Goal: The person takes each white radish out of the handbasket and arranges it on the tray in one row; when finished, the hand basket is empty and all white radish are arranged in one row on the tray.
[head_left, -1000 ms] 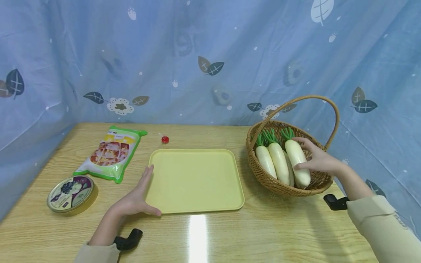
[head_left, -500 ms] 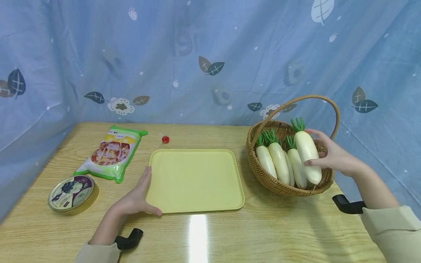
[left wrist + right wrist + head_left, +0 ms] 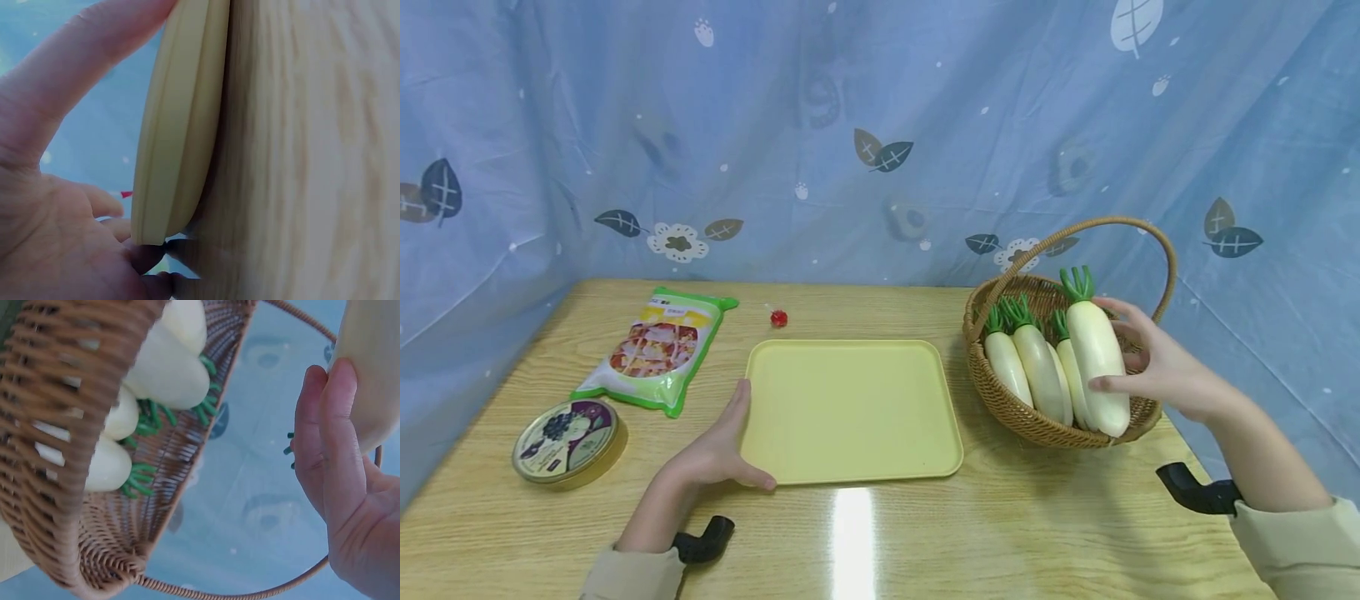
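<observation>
My right hand [image 3: 1165,371] grips a white radish [image 3: 1096,358] with a green top, fingers behind and thumb across its front. The radish is raised over the right side of a wicker basket [image 3: 1003,408], leaves pointing up. Several more white radishes [image 3: 1041,367] lean side by side in the basket. In the right wrist view the held radish [image 3: 378,362] stands apart from those inside. My left hand [image 3: 711,454] is spread along the left end of a yellow tray [image 3: 850,408], thumb at the front corner. The left wrist view shows the thumb touching the tray's rim [image 3: 169,125].
A green-edged food bag [image 3: 655,350] lies at the back left, with a round tin [image 3: 567,442] in front of it. Behind the tray sits a small red cherry-like item [image 3: 778,318]. The basket's tall handle [image 3: 1120,222] arches over it. A blue curtain [image 3: 820,150] hangs behind the table.
My right hand has lifted the radish from among the others and drawn it up and right, then tipped it slightly. My left hand and the tray have shifted a little to the right.
</observation>
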Tool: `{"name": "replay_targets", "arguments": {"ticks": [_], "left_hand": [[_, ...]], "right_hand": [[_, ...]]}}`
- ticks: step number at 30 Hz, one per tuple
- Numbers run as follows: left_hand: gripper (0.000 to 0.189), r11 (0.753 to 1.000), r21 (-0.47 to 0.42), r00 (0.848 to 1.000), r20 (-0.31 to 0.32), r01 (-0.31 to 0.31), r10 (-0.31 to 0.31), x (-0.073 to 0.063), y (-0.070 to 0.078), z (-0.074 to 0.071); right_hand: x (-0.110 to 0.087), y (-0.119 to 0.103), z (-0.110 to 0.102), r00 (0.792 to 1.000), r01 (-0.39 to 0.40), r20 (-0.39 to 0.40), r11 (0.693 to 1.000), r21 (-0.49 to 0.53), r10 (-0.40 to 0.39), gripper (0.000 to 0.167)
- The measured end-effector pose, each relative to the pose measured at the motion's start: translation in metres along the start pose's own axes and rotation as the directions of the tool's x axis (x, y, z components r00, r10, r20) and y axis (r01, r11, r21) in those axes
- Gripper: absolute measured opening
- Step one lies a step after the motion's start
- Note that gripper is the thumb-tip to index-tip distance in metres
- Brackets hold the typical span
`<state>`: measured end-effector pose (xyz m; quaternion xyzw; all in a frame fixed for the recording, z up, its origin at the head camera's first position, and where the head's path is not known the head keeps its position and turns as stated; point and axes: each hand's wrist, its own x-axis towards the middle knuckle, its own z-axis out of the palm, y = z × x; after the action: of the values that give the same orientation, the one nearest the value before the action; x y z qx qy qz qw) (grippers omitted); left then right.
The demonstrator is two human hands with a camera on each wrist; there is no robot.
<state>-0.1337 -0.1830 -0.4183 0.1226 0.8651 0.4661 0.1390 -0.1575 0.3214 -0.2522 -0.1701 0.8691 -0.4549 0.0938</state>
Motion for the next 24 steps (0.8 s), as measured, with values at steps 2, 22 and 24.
{"name": "replay_targets", "arguments": {"ticks": [2,22,24], "left_hand": [[0.143,1.000,0.010,1.000,0.002,0.003,-0.003,0.001,0.001,0.000],[0.142,0.999,0.030,1.000,-0.002,-0.025,0.025,0.000,-0.002,0.001],[0.142,0.999,0.033,1.000,-0.002,-0.024,0.024,0.000,-0.002,0.001]], "right_hand": [[-0.001,-0.002,0.003,1.000,0.003,-0.001,1.000,0.000,-0.003,0.097],[-0.016,-0.023,0.046,0.997,0.078,0.026,0.997,0.017,-0.078,0.098],[-0.015,-0.025,0.050,0.995,0.087,0.038,0.996,0.029,-0.088,0.098]]}}
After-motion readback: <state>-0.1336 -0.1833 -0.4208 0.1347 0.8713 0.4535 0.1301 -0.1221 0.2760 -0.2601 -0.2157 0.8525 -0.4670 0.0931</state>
